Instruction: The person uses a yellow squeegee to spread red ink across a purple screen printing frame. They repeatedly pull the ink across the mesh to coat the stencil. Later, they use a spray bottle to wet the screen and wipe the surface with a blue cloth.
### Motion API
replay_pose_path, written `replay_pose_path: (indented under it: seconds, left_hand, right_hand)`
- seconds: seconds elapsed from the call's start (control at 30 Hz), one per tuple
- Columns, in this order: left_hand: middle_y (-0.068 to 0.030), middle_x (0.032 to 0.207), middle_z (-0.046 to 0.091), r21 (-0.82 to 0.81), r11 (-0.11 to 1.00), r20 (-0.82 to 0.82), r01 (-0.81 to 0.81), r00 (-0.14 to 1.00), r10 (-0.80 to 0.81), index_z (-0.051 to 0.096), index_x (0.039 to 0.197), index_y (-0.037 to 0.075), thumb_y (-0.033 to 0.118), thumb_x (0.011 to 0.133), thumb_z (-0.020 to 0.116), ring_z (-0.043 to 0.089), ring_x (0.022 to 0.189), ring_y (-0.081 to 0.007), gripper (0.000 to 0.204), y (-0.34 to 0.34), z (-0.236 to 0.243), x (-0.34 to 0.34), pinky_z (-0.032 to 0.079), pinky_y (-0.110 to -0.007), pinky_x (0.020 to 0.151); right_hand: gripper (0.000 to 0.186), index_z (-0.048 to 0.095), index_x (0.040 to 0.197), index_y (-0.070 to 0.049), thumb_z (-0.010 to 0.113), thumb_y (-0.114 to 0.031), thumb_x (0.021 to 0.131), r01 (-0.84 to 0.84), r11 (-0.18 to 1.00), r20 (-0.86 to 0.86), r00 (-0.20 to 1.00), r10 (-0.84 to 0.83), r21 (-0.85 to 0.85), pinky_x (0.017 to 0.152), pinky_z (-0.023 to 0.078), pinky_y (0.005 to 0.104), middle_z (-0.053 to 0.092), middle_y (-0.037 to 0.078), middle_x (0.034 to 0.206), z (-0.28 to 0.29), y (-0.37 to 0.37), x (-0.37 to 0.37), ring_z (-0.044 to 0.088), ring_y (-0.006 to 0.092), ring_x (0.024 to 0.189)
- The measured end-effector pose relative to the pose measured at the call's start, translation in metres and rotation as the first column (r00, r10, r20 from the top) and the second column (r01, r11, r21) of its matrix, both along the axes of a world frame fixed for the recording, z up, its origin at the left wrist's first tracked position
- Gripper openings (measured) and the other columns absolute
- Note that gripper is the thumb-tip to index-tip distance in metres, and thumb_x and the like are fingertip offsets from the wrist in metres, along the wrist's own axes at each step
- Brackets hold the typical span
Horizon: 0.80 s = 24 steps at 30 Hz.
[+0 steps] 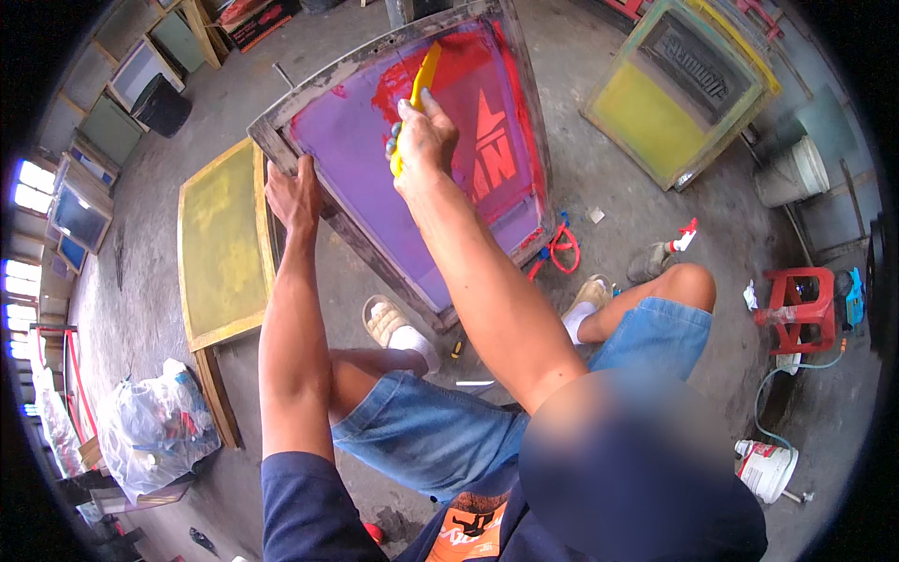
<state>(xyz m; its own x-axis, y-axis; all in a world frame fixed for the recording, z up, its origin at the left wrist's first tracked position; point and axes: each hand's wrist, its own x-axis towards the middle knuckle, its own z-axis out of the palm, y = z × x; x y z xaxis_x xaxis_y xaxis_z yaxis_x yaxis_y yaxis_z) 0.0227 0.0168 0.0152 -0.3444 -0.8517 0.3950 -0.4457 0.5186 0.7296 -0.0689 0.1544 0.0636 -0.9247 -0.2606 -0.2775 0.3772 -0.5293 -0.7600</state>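
A large screen printing frame [376,255] with a worn wooden border stands tilted in front of me. Its purple mesh [361,187] carries wet-looking red ink [468,56] over the upper and right parts, around a lettered stencil. With its fingers wrapped round the frame's left edge, my left hand [295,194] holds it near the upper left corner. My right hand [426,136] is closed on a long, flat yellow scraper [427,75] over the middle of the mesh. The scraper's tip points up toward the red ink; whether it touches the mesh I cannot tell.
A yellow-mesh screen [225,245] leans at left, another yellow screen [679,94] at upper right. On the concrete floor are a red stool [803,304], a spray bottle [676,239], a red strap [562,245], white buckets [791,173], a black bin [161,105] and a clear plastic bag [154,431].
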Motion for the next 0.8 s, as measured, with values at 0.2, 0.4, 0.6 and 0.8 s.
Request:
replay_pose_path:
  seconds: [0.2,0.4,0.6,0.8]
  left_hand:
    - [-0.0272,0.082,0.062,-0.027,1.000,0.007,-0.004,1.000,0.004,0.055,0.088,-0.004,0.033,0.072,0.057,0.059,0.081,-0.0437,0.041,-0.011,-0.010,0.000,0.044,-0.048,0.077]
    - [-0.0272,0.082,0.062,-0.037,0.999,-0.021,0.006,1.000,-0.007,0.055,0.090,-0.004,0.035,0.072,0.058,0.059,0.082,-0.0443,0.043,-0.013,-0.008,0.000,0.044,-0.048,0.077]
    - [-0.0269,0.081,0.062,-0.023,0.999,-0.058,0.049,0.997,-0.050,0.054,0.086,-0.004,0.033,0.073,0.058,0.060,0.081,-0.0430,0.040,-0.006,-0.004,0.000,0.045,-0.048,0.075]
    - [-0.0255,0.085,0.063,0.004,1.000,0.002,0.001,1.000,-0.001,0.055,0.088,-0.004,0.032,0.073,0.058,0.060,0.081,-0.0418,0.038,-0.008,-0.006,-0.001,0.045,-0.047,0.075]
  right_hand:
    - [0.041,0.050,0.128,-0.010,0.054,-0.008,0.087,0.040,0.999,-0.008,0.999,-0.040,-0.006,0.035,0.034,0.0257,0.042,-0.003,0.057,0.008,-0.003,-0.007,0.041,0.0085,0.041]
    - [0.041,0.049,0.129,-0.016,0.053,-0.010,0.088,-0.090,0.996,0.003,0.996,0.090,-0.010,0.035,0.034,0.0248,0.042,-0.003,0.060,0.008,0.011,-0.004,0.040,0.0069,0.044]
    - [0.044,0.046,0.131,-0.017,0.053,-0.011,0.088,-0.064,0.998,-0.055,0.996,0.064,-0.003,0.038,0.034,0.0245,0.043,-0.001,0.062,0.001,0.022,-0.029,0.040,0.0089,0.046]
    - [0.041,0.047,0.129,-0.014,0.053,-0.012,0.088,-0.021,0.999,-0.024,1.000,0.020,-0.034,0.037,0.035,0.0256,0.043,0.000,0.059,0.002,0.028,-0.053,0.040,0.0098,0.043]
